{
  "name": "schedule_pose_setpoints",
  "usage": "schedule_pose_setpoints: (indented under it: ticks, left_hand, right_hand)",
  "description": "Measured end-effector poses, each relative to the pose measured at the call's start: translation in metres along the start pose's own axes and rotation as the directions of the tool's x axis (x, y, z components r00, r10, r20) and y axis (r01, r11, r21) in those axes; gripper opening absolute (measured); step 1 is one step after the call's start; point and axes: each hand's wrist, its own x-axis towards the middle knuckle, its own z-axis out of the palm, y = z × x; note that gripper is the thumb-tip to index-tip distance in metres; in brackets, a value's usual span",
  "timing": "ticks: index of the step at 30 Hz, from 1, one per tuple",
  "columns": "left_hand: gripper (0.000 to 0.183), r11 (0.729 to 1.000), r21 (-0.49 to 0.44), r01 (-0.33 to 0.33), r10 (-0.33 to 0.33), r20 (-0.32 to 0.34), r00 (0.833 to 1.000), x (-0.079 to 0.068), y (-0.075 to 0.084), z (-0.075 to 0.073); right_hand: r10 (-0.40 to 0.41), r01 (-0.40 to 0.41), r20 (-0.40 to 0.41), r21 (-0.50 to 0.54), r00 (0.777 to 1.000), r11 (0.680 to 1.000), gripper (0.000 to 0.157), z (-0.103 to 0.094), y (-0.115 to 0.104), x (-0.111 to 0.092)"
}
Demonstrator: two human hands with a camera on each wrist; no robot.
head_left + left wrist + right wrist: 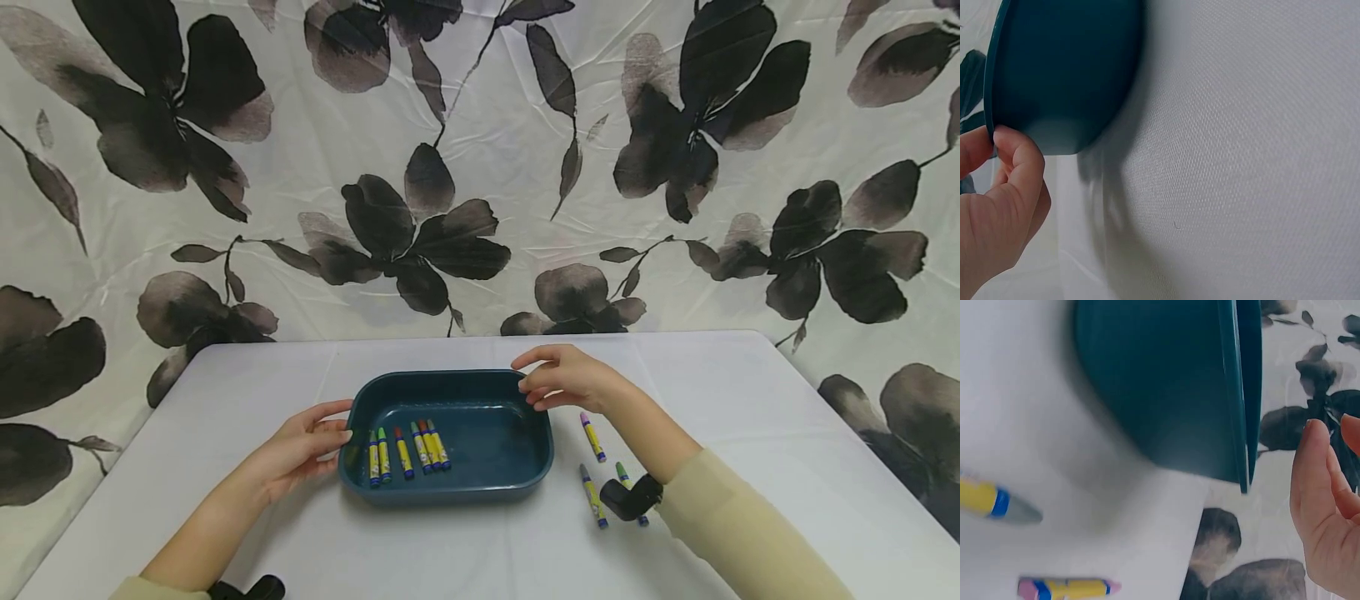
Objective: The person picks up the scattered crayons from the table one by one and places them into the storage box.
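Observation:
A dark teal rectangular tray (498, 446) with rounded corners stands on the table. Several crayons in yellow wrappers, among them a green crayon (384, 457), lie side by side in its left half. At the tray's left end my left hand (288, 458) pinches the rim between thumb and fingers, as the left wrist view shows close up. My right hand (566, 382) hovers over the back right corner, fingers loosely bent and holding nothing. In the right wrist view a gap separates its fingers (1311, 469) from the tray's rim (1238, 425).
Right of the tray, a pink crayon (592, 437) and a grey crayon (592, 497) lie on the white tablecloth (450, 550). A green crayon (622, 473) is partly hidden by the right wrist camera (632, 497). Behind the table hangs a floral curtain (480, 167).

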Motion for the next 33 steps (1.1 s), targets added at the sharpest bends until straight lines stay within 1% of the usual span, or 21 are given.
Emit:
schedule_pose_setpoints:
  ticks: [9, 18, 22, 33]
  left_hand:
    - [0.064, 1.000, -0.004, 0.008, -0.008, 0.000, 1.000, 0.000, 0.000, 0.000]
    - [0.064, 1.000, -0.019, 0.006, -0.006, 0.000, 1.000, 0.000, 0.000, 0.000]
    - [0.064, 1.000, -0.025, 0.008, -0.008, -0.005, 1.000, 0.000, 0.000, 0.000]
    - [0.065, 1.000, -0.018, 0.005, -0.005, 0.002, 1.000, -0.001, 0.001, -0.001]
  right_hand:
    - [-0.005, 0.005, 0.002, -0.034, 1.000, 0.999, 0.046, -0.017, 0.009, -0.015]
    - [-0.018, 0.018, 0.020, -0.016, 1.000, 1.000, 0.042, -0.025, 0.016, -0.023]
    - [-0.028, 0.028, 0.025, -0.010, 0.999, 1.000, 0.043, -0.028, 0.018, -0.027]
    - [0.010, -0.010, 0.016, -0.011, 1.000, 1.000, 0.042, -0.033, 0.029, -0.034]
